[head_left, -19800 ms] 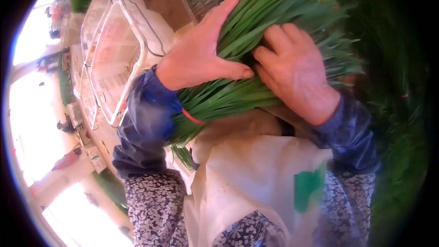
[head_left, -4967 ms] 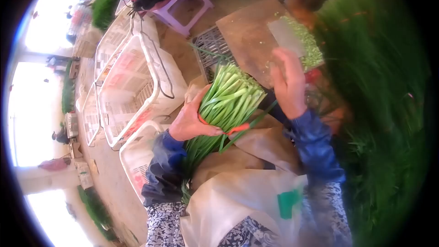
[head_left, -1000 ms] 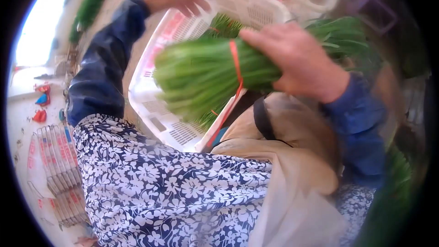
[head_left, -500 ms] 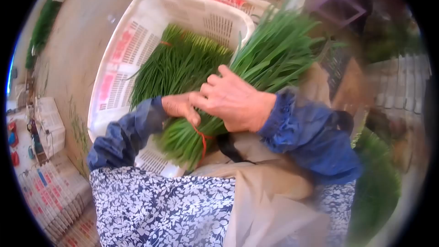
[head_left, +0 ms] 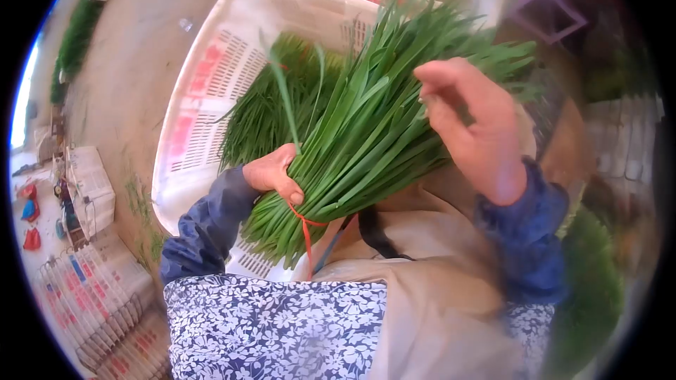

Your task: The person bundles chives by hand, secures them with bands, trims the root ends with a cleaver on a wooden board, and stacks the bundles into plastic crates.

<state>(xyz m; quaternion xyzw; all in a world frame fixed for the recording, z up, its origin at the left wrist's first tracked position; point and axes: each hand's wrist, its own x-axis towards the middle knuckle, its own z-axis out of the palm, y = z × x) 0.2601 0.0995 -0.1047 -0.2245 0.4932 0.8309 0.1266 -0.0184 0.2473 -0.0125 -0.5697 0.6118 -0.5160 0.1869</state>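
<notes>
Your left hand [head_left: 274,171] is wrapped round the bundle of greens [head_left: 366,134] right beside its red band [head_left: 303,220], thumb over the stems, while your right hand [head_left: 482,127] is by the leaves with finger and thumb parted — whether it touches them, I cannot tell. The bundle slants in front of you, across part of the white basket [head_left: 208,77], bound end low and leaf tips high. Expect a fairly light, springy load, firm at the banded stems but floppy and easily bruised toward the tips — grip it near the band.

Hands [head_left: 273,171] at red-tied green bundle [head_left: 366,148]
</notes>
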